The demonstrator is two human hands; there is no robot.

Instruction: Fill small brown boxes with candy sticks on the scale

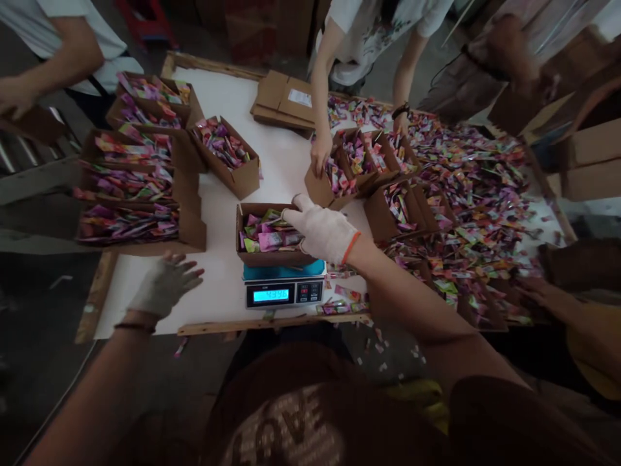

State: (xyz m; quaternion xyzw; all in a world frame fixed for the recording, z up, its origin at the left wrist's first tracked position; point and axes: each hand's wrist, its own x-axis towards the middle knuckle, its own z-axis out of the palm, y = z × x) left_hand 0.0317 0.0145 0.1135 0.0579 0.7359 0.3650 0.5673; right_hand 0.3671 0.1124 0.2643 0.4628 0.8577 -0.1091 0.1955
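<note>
A cardboard box (276, 259) of small wrapped sweets (272, 241) rests on a digital scale (286, 292) with a lit blue display. Reaching over the box's right end, my right hand (323, 232) wears a white glove with an orange cuff; its visible fingers are apart over the sweets, and the thumb side is partly hidden. My left hand (165, 285), in a pale glove that leaves the fingertips uncovered, hovers left of the scale, fingers spread and holding nothing. Filled boxes (191, 220) stand just beyond it.
Loose wrapped sweets (475, 188) heap across the table's right side, around several filled boxes (388, 210). Opposite, a person's hand (321, 154) touches a box. Flattened cartons (284, 100) lie at the back. A wooden strip (272, 323) edges the table's front. Other people stand around the table.
</note>
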